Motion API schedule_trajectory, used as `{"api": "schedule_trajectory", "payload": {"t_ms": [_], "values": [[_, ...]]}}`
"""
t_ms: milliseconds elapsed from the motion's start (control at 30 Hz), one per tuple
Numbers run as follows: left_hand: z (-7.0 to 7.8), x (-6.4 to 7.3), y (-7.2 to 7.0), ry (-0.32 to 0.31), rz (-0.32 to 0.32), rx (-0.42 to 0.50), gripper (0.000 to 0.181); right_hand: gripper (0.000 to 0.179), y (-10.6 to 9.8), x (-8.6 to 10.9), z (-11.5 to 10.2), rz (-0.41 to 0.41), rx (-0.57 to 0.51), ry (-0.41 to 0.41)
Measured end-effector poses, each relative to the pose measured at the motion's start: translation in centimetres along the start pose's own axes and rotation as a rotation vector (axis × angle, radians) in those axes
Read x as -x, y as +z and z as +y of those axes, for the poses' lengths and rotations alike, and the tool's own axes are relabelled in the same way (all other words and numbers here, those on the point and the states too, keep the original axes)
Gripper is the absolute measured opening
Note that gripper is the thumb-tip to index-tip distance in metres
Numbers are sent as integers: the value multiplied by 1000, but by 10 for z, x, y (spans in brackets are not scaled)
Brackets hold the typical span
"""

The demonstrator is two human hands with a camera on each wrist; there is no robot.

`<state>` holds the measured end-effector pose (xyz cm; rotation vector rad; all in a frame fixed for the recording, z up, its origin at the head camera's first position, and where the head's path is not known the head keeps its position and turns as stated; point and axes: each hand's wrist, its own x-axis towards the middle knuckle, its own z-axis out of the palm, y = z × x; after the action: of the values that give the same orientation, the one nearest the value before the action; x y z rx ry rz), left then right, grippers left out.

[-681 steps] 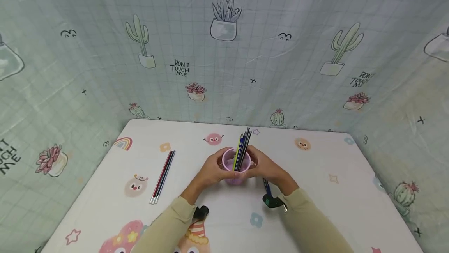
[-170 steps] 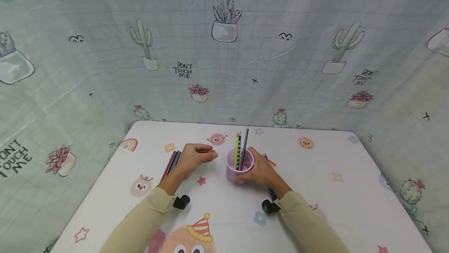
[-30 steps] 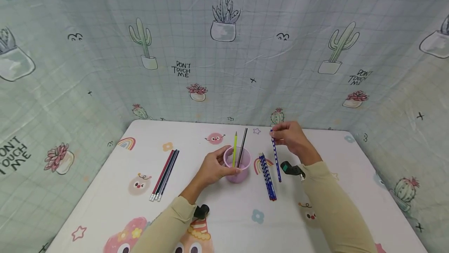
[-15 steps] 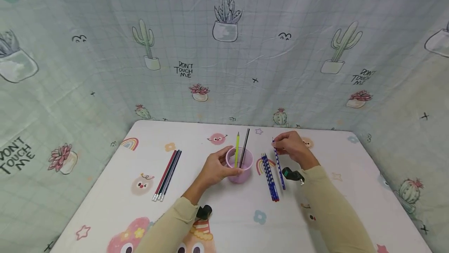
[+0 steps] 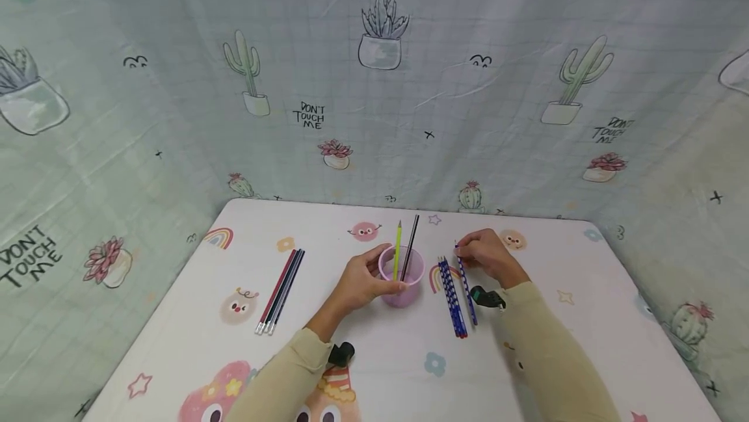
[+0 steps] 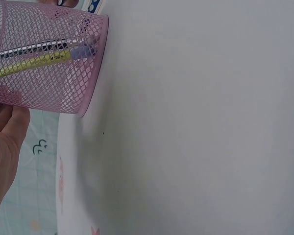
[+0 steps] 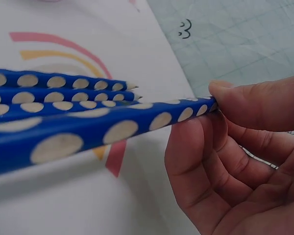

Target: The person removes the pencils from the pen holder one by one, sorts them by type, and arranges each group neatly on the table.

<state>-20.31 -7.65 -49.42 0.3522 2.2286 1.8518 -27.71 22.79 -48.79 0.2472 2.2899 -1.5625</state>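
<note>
My left hand (image 5: 361, 282) grips a pink mesh pen cup (image 5: 402, 298) at its left side. A yellow-green pencil (image 5: 398, 246) and a dark striped pencil (image 5: 413, 240) stand in the cup. Between thumb and fingers, my right hand (image 5: 490, 256) pinches the tip end of a blue pencil with pale dots (image 5: 466, 289). In the right wrist view this pencil (image 7: 120, 132) slants close to the camera. Just left of it, several matching dotted blue pencils (image 5: 452, 302) lie side by side on the table, their tips pointing away.
On the table's left lie several red and dark pencils (image 5: 281, 292) with silver ends, in a row. The white table (image 5: 374, 376) has printed cartoon figures. A cactus-print cloth (image 5: 328, 71) hangs behind it and at both sides.
Over the last second, my right hand has lowered the dotted blue pencil toward the others, nearer me. Earlier, a dotted blue pencil stood in the cup. My left hand has stayed on the cup.
</note>
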Motion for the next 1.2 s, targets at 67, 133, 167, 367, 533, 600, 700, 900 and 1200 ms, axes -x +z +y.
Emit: {"api": "schedule_trajectory", "payload": {"t_ms": [67,133,167,367,533,600,700,900,1200], "values": [[1,-2,0,7,-6,-19,95,21,-1,1,1,3,14,-3],[2,-3,0,9,-8,-30,95,20,-2,2,1,9,24,3],[2,-4,0,7,-9,-34,95,21,-2,2,1,6,27,2],[2,-3,0,-12,-12,-27,96,22,0,1,3,-10,37,27],[1,-1,1,-9,-7,-18,95,21,4,0,6,-8,55,46],[1,-1,1,-7,-6,-11,95,20,5,0,7,-11,65,42],[0,0,2,-12,-3,1,94,18,7,-1,10,-10,69,42],[0,0,1,-8,6,11,93,19,10,-3,12,-7,79,49],[1,0,1,-17,6,17,94,17,12,-6,16,-20,70,58]]}}
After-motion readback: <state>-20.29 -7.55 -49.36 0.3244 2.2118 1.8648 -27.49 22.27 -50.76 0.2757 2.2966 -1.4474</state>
